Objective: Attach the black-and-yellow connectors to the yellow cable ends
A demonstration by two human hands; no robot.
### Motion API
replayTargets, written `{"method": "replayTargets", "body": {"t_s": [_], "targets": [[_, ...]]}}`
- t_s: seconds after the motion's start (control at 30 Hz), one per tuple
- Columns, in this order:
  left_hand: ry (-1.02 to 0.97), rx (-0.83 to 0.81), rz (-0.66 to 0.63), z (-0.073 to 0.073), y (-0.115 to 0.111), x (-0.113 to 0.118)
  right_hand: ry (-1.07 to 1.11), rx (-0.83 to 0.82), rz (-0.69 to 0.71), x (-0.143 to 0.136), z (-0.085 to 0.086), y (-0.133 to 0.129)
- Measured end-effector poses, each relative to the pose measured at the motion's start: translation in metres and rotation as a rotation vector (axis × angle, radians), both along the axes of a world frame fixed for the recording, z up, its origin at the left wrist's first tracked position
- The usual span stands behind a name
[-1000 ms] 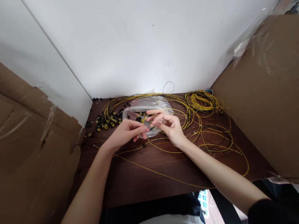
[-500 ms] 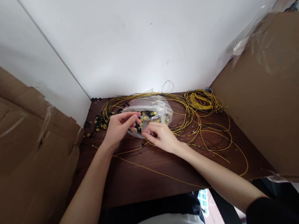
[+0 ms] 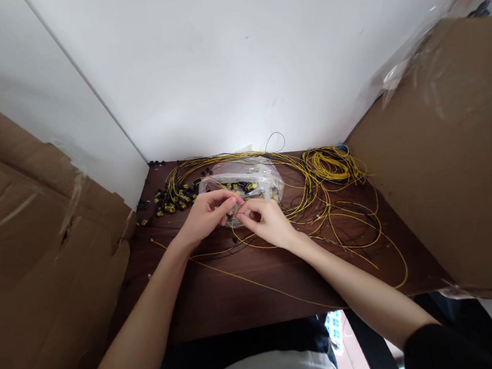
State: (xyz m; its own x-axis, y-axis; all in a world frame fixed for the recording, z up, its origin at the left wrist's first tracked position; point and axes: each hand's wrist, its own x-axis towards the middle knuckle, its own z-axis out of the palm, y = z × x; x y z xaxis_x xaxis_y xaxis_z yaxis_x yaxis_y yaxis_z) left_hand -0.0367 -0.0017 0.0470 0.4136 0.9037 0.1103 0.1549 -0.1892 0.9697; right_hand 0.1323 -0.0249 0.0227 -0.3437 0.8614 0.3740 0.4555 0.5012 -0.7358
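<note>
Over a clear plastic bag, my left hand and my right hand meet fingertip to fingertip. My right thumb and index finger are pinched on a thin yellow wire, which drops from the fingertips and loops onto the table. My left thumb and fingers are closed too; whatever sits between them is too small and hidden to name. Inside the bag, under the hands, lie several small yellow and black parts.
A pile of black and yellow connector-like parts lies to the left. Long yellow and black wires arc around the bag to a coil at back right. Cardboard panels flank the brown table, with a white wall behind.
My left hand has moved right and slightly down, so its fingertips now meet those of my right hand. The right hand has barely shifted. The wire loop below the fingers shows more.
</note>
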Motion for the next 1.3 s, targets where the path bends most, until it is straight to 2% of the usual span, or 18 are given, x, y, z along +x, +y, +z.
{"method": "replayTargets", "body": {"t_s": [0.13, 0.2, 0.27, 0.33, 0.43, 0.6, 0.73, 0.87, 1.07, 1.3], "targets": [[0.022, 0.021, 0.016, 0.005, -0.002, 0.0, 0.164, 0.02, -0.139, 0.004, 0.006, 0.0], [0.054, 0.039, -0.02, 0.008, -0.004, 0.0, 0.282, -0.008, -0.156, 0.005, 0.008, 0.001], [0.076, 0.044, -0.07, 0.01, -0.006, 0.001, 0.424, -0.093, -0.09, 0.006, 0.01, 0.003], [0.105, 0.033, -0.124, 0.01, -0.008, 0.001, 0.553, -0.221, 0.032, 0.005, 0.011, 0.005], [0.183, 0.03, -0.206, 0.009, -0.008, 0.001, 0.659, -0.375, 0.175, 0.006, 0.012, 0.007], [0.268, 0.081, -0.342, 0.002, -0.005, 0.001, 0.659, -0.453, 0.257, 0.006, 0.011, 0.007], [0.289, 0.106, -0.367, -0.002, -0.003, 0.0, 0.563, -0.427, 0.274, 0.007, 0.01, 0.006], [0.379, 0.127, -0.329, -0.001, -0.002, -0.002, 0.469, -0.392, 0.285, 0.007, 0.009, 0.007], [0.382, 0.086, -0.26, 0.001, -0.002, -0.002, 0.362, -0.349, 0.219, 0.005, 0.003, 0.009], [0.306, 0.162, 0.149, 0.005, 0.005, -0.013, 0.336, -0.281, 0.243, 0.003, -0.002, 0.01]]}}
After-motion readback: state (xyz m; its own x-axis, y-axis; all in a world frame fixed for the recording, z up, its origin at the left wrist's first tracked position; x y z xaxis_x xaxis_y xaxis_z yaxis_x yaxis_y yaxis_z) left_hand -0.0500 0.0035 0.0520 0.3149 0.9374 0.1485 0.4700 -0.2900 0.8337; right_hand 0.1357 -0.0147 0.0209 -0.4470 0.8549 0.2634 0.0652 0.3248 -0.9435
